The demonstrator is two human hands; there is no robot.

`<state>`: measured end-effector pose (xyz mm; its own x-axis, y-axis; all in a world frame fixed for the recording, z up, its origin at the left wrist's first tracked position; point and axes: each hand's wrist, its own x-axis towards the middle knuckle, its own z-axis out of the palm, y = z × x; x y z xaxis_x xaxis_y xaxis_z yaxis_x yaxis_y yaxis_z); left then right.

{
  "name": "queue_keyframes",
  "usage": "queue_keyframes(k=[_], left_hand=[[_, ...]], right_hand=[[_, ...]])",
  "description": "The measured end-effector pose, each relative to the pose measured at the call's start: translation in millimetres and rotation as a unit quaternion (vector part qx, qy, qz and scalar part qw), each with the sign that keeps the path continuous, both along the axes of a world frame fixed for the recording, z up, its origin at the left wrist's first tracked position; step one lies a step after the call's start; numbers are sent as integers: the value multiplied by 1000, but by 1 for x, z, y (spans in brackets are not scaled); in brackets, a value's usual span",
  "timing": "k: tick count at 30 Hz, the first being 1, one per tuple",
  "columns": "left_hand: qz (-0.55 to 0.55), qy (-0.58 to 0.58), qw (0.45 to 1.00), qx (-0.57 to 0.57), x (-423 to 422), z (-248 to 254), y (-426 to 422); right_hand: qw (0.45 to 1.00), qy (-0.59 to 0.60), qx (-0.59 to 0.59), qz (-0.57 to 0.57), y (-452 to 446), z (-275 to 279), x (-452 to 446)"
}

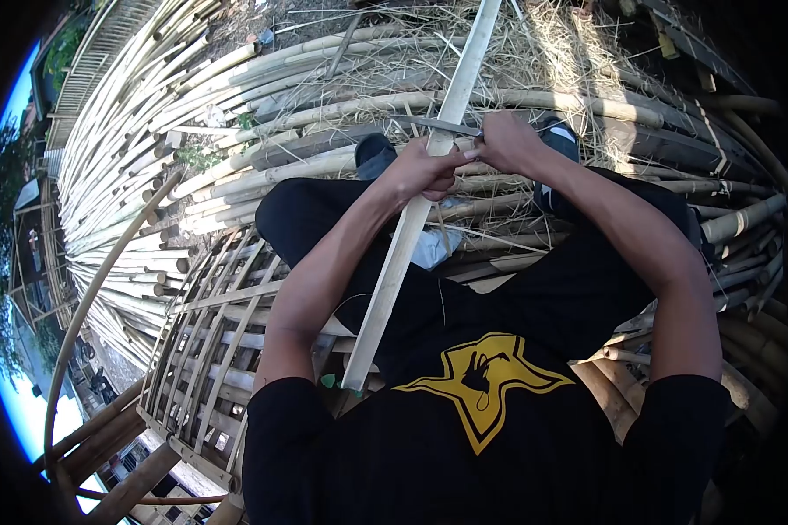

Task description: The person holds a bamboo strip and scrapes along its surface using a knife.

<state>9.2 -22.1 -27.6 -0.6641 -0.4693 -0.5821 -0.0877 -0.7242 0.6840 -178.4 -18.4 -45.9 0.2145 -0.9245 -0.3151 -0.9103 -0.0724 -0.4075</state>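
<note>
A long pale bamboo strip (pixel 392 278) slants from beside my waist, up between my knees and past the top of the view. My left hand (pixel 422 172) is closed around its middle, the thumb pointing toward my right hand. My right hand (pixel 510 143) is closed on a knife, its handle mostly hidden by the fingers. The narrow knife blade (pixel 446 126) lies across the strip just beyond my left hand. Whether its edge is cutting into the bamboo cannot be made out.
Bamboo poles (pixel 298 114) lie around and beneath my legs, with shavings (pixel 578 52) scattered over them. A woven bamboo frame (pixel 206 350) stands at my left, near a curved pole (pixel 87 297). A crumpled pale plastic piece (pixel 431 248) sits between my legs.
</note>
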Motion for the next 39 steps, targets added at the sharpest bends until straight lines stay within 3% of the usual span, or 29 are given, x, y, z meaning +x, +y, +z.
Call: queue_keyframes(k=[13, 19, 21, 22, 23, 25, 28, 31, 32, 39], left_hand=[[-5, -53, 998, -29, -7, -4, -1], [8, 14, 1000, 0, 0, -2, -5], [-5, 14, 1000, 6, 9, 4, 1], [-13, 18, 1000, 7, 13, 8, 3], [-14, 1, 1000, -3, 21, 12, 11], [-6, -4, 999, -41, 36, 10, 12], [38, 8, 999, -13, 35, 12, 4], [53, 35, 998, 25, 24, 6, -9], [49, 53, 997, 36, 23, 5, -10], [45, 29, 998, 15, 14, 5, -7]], right_hand=[[997, 52, -53, -27, -27, -16, -17], [989, 120, -56, -71, -52, -12, -45], [975, 158, -115, -108, -66, -22, -75], [963, 116, -35, -241, -75, -18, -100], [918, 103, -80, -375, -77, -20, -138], [936, 184, -80, -289, -68, -2, -197], [929, 132, -112, -328, -70, 3, -198], [964, 75, -80, -243, -61, 30, -126], [977, 6, -25, -210, -49, 49, -94], [998, -22, -18, -58, -6, 13, -5]])
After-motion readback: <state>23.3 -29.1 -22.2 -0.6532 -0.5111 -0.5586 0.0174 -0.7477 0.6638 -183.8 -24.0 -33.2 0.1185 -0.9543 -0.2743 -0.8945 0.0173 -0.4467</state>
